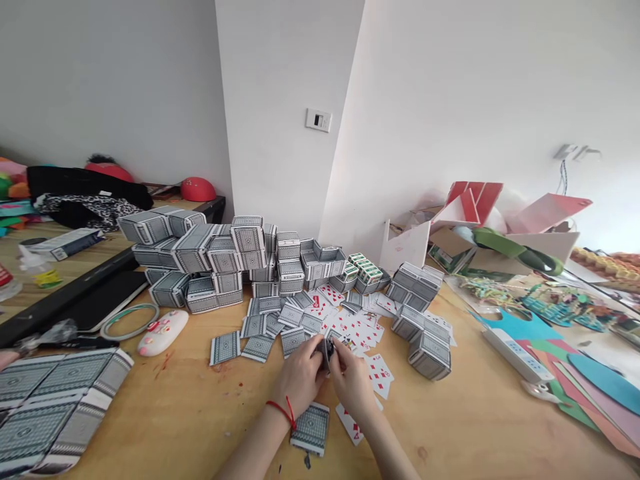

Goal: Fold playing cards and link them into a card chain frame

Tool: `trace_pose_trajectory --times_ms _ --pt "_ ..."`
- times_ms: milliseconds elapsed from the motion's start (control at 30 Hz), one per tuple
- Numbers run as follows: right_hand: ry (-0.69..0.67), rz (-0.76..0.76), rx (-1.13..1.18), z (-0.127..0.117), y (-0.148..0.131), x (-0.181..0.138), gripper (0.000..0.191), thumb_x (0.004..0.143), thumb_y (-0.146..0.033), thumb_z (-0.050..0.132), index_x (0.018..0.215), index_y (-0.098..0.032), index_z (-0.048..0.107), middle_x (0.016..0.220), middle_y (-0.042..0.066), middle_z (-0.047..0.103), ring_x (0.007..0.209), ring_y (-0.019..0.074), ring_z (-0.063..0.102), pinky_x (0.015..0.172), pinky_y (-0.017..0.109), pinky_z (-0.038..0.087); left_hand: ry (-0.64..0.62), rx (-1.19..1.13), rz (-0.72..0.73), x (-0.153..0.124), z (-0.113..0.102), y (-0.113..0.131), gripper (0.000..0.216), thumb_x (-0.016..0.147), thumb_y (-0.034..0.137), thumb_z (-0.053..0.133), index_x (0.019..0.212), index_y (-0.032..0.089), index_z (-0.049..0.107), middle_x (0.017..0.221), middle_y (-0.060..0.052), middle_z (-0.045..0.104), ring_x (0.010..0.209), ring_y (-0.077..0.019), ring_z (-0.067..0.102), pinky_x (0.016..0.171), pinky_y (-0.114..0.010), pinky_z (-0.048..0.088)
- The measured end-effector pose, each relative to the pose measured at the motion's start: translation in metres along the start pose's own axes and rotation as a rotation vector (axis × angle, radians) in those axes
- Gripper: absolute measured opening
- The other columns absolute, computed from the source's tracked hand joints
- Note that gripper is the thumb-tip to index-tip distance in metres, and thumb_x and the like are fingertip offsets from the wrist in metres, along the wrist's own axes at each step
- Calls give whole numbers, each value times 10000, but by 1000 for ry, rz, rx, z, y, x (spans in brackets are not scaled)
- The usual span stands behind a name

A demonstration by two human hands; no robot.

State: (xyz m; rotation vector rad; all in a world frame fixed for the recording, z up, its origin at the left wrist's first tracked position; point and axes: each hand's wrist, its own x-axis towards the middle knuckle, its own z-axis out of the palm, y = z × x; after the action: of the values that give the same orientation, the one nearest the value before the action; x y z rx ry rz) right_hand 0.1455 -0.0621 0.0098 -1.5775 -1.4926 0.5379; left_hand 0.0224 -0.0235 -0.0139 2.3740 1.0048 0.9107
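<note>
My left hand (301, 375), with a red string on its wrist, and my right hand (351, 379) meet over the middle of the table. Both sets of fingers pinch a playing card (328, 351), seen nearly edge-on and dark; whether it is folded I cannot tell. Beyond the hands lie loose face-down cards (254, 326) with grey patterned backs. Face-up red-suit cards (361, 331) spread to their right. Nearer me, a face-down card or small stack (311, 430) rests by my left wrist, and a face-up card (349, 424) is partly under my right forearm.
Grey boxes built of folded cards (193, 247) are stacked at the back left; more card blocks (430, 353) stand right. A white mouse (163, 332) and large card panel (65, 407) lie left. Rightward are a power strip (517, 353), coloured paper (585, 393) and an open carton (545, 233).
</note>
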Motion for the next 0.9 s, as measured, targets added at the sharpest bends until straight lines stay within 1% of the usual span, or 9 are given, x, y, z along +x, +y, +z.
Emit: trace_pose_trajectory --times_ms 167,267,367,567,700,767,900 --pt "-58 62 148 -2 0 2 360 798 -428 423 904 -153 631 631 33 613 551 156 530 493 232 394 29 17 7 -1 0 -1 395 690 42 473 1047 203 524 1237 -82 462 1070 -247 492 900 -423 419" --pt "-87 107 286 -2 5 5 420 790 -474 419 893 -139 649 633 36 602 592 163 529 519 245 418 43 34 22 -1 0 -1 378 679 24 474 1001 209 546 1231 -67 469 1055 -242 500 883 -415 432" --pt "-92 147 390 0 11 6 449 758 -512 455 890 -136 662 658 42 611 621 167 533 550 259 440 45 48 26 -1 -1 0 346 682 21 468 956 208 565 1234 -61 468 1058 -246 497 879 -415 435" --pt "-51 228 465 4 18 8 449 699 -538 518 844 -145 680 632 29 607 584 149 520 547 253 447 38 34 15 -1 -1 -1 304 703 47 469 932 212 580 1241 -61 468 1074 -249 488 894 -415 422" --pt "-104 249 538 3 20 9 445 684 -531 538 812 -130 682 614 31 595 573 146 510 533 250 440 39 19 4 -2 -1 -1 292 698 55 484 919 216 589 1244 -55 468 1093 -245 474 902 -408 418" --pt "-103 245 527 2 19 9 433 693 -520 534 791 -125 681 606 30 585 563 142 499 523 246 431 35 25 0 -2 0 -1 270 696 57 491 887 215 596 1245 -51 468 1095 -242 473 903 -404 419" --pt "-56 206 446 2 16 9 394 725 -485 512 719 -124 669 573 23 562 539 131 475 502 229 396 37 30 -5 -2 -1 1 224 702 69 498 840 212 602 1254 -49 461 1090 -236 479 900 -391 421"
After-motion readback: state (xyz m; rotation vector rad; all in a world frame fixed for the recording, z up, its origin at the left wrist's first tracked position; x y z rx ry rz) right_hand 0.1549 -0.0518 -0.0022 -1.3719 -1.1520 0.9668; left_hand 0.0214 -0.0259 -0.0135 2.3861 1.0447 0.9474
